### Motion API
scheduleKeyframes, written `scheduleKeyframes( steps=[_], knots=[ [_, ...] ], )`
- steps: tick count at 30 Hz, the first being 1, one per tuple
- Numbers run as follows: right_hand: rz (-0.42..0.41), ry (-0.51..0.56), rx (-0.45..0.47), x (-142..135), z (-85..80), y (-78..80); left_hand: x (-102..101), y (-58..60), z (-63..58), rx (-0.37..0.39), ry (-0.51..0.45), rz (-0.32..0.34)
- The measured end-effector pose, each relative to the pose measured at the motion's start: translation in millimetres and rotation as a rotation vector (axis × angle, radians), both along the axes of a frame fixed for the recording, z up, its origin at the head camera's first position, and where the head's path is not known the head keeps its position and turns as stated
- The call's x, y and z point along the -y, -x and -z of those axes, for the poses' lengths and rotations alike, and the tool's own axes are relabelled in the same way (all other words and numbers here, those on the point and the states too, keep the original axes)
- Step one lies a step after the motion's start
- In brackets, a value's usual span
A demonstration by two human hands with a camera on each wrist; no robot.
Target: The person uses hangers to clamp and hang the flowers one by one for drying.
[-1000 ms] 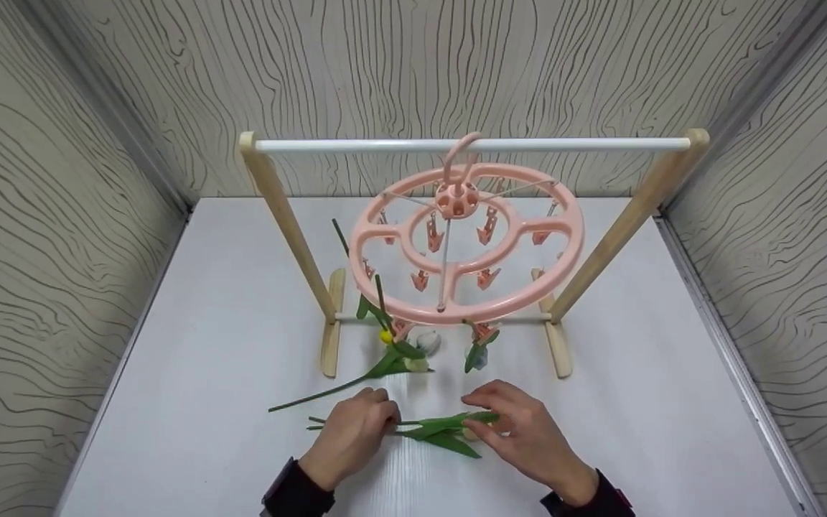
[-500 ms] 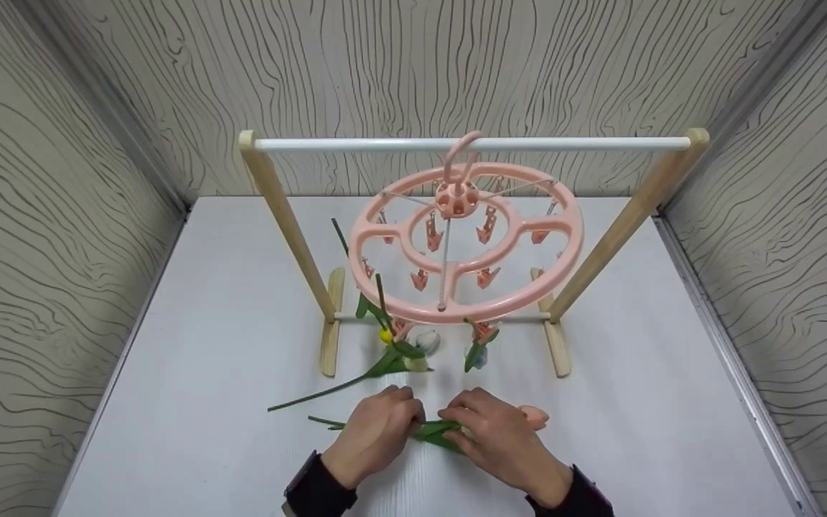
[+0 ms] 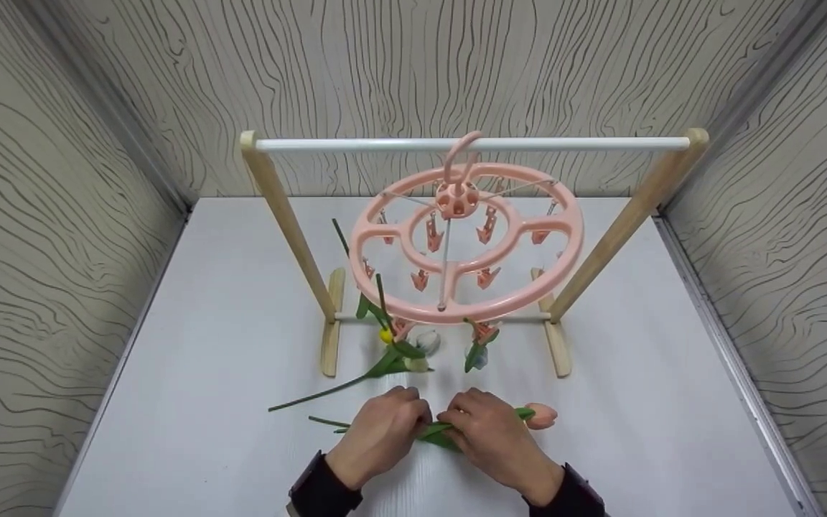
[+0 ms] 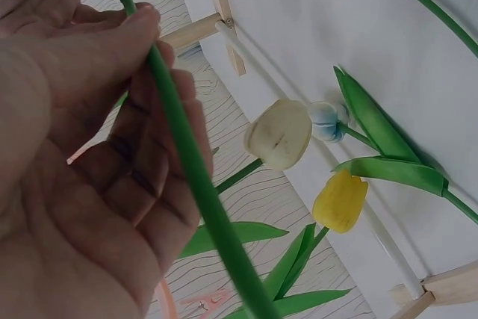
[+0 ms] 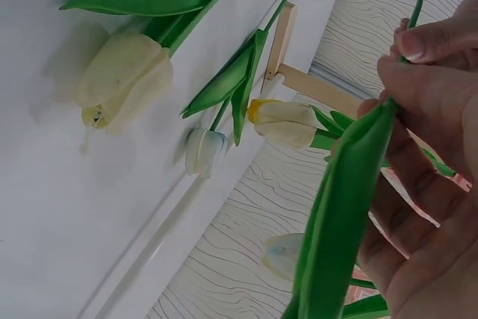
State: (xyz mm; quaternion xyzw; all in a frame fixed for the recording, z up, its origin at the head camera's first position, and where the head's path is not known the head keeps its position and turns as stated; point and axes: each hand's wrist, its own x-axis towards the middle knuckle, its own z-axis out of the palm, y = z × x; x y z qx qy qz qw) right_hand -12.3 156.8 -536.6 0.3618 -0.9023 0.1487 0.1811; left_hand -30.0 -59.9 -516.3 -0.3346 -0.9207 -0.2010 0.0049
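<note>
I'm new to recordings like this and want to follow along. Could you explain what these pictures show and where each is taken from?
There is no machine here, just a person working bare-handed. One camera sits on the head, looking down over everything; the others sit on the wrists, close to each hand, so their pictures look tilted. The left hand and right hand both have a green stem in their grip, apparently that of the peach tulip. On the white table lie a cream tulip and a blue-and-white tulip. Beyond the hands stands a wooden frame with a white bar; from it hangs a round pink hanger with small clips, some holding flowers.
</note>
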Motion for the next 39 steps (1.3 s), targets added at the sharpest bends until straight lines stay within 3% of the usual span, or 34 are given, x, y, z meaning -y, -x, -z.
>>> scheduleKeyframes(
  steps=[7,15,19,23,31,34,39],
  knots=[
    [0.016,0.036,0.044,-4.3,1.4,0.3,6.9,1.4,-4.8,0.102,-0.064,-0.014],
    [0.067,0.167,0.112,-22.4,5.7,0.5,24.3,5.5,-13.1,0.264,-0.157,-0.104],
    [0.099,0.297,0.142,-31.2,6.9,-1.0,29.9,7.0,-13.1,0.333,-0.311,-0.140],
    [0.177,0.430,0.253,-35.0,4.2,-2.5,28.1,7.0,-6.9,0.366,-0.509,-0.164],
    [0.303,0.517,0.419,-32.5,-3.7,-2.1,10.6,7.0,-0.7,0.490,-0.874,-0.226],
    [0.320,0.563,0.464,-32.6,-5.2,-1.6,6.2,7.8,-4.7,0.521,-0.954,-0.242],
    [0.316,0.682,0.526,-30.8,-9.3,-1.5,-2.1,6.7,-9.1,0.550,-1.038,-0.205]
  ],
)
